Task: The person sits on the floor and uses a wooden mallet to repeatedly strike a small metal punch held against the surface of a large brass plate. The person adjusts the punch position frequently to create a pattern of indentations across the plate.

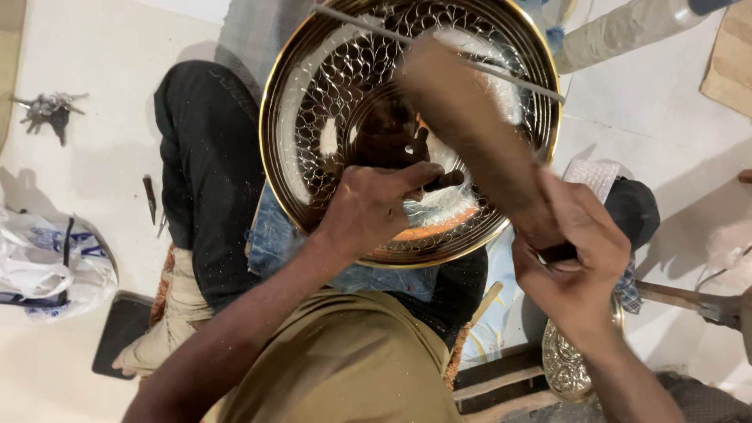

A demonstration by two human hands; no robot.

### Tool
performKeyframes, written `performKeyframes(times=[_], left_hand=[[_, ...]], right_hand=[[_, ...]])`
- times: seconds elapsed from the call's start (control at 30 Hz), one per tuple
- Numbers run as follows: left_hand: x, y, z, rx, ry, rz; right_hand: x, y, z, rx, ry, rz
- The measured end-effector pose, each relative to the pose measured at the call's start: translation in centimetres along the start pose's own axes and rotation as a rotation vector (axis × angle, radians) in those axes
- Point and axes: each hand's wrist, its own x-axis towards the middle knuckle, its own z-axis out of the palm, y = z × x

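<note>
Engraving is covering most of the round brass tray (313, 94) resting on your lap: a scale-like net of cuts is running around the broad band inside the rim, from about 7 o'clock up over 12 and down to 4. By my reading the pattern is well along; the centre disc is looking mostly smooth and reflective, and the strip near 5 to 6 o'clock, glowing orange, is hard to judge, so work may be left there.

Your left hand (372, 207) is pressing down at the tray's lower centre, its fingers (415, 176) pinched shut around a small dark chisel or punch (446, 180) standing on the metal. Your right hand (576, 258) is gripping tight the handle of a wooden mallet (462, 117), which is blurring diagonally across the tray toward 11 o'clock.

Room is tight at 6 o'clock, where your torso is crowding the rim. At 9 o'clock your dark-trousered leg (207, 157) is lying just beside the edge. At 3 to 4 o'clock a dark cap-like thing (638, 207), a small embossed metal piece (564, 364) and a wooden bar (666, 296) are sitting near your mallet hand. The pale floor (102, 157) at 9 to 10 o'clock is carrying keys (47, 110), a small tool (149, 196) and a plastic bag (47, 266), well apart from the tray.
</note>
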Motion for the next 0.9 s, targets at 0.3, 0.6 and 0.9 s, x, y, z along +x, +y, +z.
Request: performKeyframes(times=[0.3,0.6,0.9], left_hand=[[-0.4,-0.7,0.2,-0.023,-0.079,-0.133],[-0.3,-0.3,-0.6,-0.009,-0.064,-0.042],[0.0,-0.5,-0.4,0.093,-0.049,0.009]], right_hand=[[-0.7,1.4,-0.4,-0.027,-0.090,-0.001],[-0.2,0.1,0.5,-0.302,-0.089,-0.043],[-1.0,1.0,0.1,-0.061,-0.040,-0.015]])
